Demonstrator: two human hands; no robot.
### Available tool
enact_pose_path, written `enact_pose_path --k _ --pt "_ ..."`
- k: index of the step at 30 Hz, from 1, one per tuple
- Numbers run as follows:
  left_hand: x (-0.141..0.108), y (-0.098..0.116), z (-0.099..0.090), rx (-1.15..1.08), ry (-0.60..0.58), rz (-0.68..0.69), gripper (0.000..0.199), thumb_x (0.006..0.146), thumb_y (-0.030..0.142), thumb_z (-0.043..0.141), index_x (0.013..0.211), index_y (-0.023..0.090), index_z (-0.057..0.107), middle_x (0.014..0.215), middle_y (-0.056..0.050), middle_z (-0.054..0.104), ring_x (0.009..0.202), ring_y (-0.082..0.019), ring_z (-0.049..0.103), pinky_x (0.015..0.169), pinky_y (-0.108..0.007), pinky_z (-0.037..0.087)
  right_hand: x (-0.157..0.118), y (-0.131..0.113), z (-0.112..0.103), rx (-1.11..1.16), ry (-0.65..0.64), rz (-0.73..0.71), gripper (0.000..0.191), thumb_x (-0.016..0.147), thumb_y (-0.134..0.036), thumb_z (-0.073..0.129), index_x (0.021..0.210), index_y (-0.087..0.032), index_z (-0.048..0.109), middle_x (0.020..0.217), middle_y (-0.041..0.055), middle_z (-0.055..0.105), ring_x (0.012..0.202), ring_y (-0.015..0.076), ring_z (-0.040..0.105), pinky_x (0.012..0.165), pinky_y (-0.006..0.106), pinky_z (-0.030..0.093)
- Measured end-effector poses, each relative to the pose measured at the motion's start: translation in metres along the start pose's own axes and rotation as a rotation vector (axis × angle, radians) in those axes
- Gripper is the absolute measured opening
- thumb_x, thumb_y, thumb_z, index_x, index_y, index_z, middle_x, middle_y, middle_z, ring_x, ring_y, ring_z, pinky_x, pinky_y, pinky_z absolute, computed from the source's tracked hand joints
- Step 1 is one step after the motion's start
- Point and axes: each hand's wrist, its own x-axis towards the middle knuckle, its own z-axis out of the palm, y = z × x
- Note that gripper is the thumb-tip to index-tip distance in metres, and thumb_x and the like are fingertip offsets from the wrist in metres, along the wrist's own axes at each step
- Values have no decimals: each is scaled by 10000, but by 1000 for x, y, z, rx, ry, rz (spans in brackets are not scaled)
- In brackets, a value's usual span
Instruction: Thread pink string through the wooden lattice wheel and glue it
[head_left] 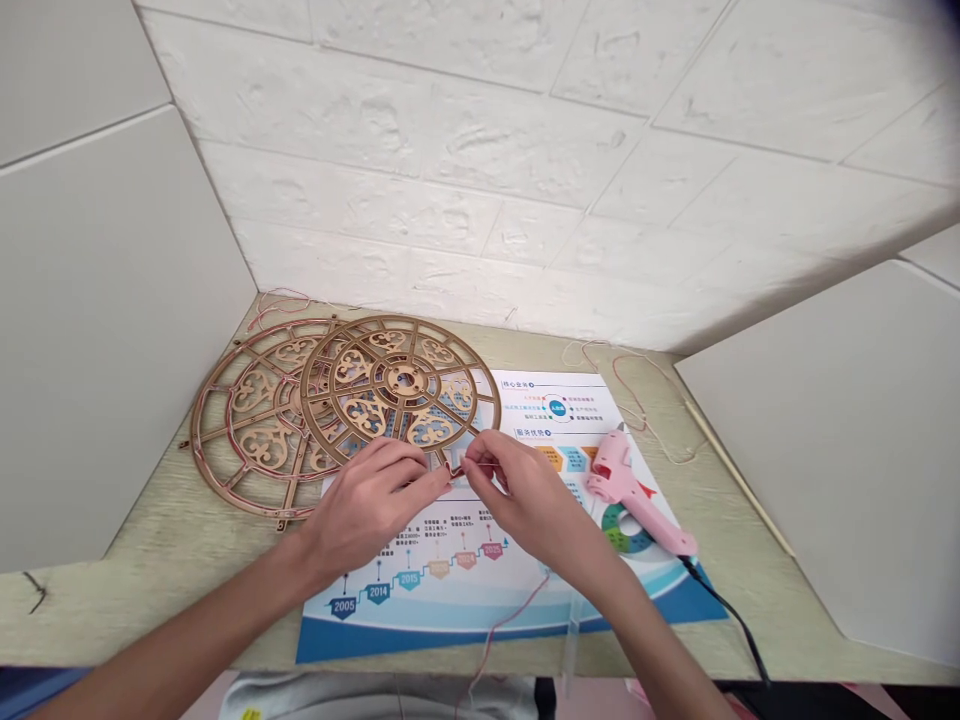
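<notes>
An openwork wooden wheel with scroll cut-outs lies tilted across a second wooden wheel, which has pinkish cord along its rings. At the near rim of the upper wheel my left hand is closed, thumb and index finger pinching a small brown part that juts out there. Close beside it, my right hand pinches a thin pinkish cord against that part. Fingers cover most of the contact point. A loose length of pink-and-white cord hangs below my right hand over the table's front edge.
A pink glue gun lies on the right, its black cable running off the front edge. Under everything is a printed sheet. More cord and a thin stick lie at right. White panels and a wall enclose the table.
</notes>
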Motion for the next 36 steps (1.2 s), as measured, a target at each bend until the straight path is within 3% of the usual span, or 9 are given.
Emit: enact_pose_path --k 4,11,36 --pt "0 -1 -1 1 -12 11 237 938 62 599 1168 115 624 847 -50 690 891 -198 649 767 -334 549 1 0 0 14 10 -1 185 948 -240 435 765 -219 449 687 8 572 615 157 521 584 265 371" --pt "2 0 -2 -8 -5 -2 126 953 113 606 1071 123 651 857 -56 693 882 -194 660 757 -329 568 -1 2 1 26 40 -2 180 952 -232 441 778 -213 482 733 23 601 641 161 537 585 269 383" --pt "4 -1 1 -9 -6 -12 183 945 160 647 1125 128 656 848 -50 698 872 -187 666 758 -328 581 -6 7 7 68 122 -44 160 951 -216 446 800 -210 498 749 24 607 636 149 517 603 275 408"
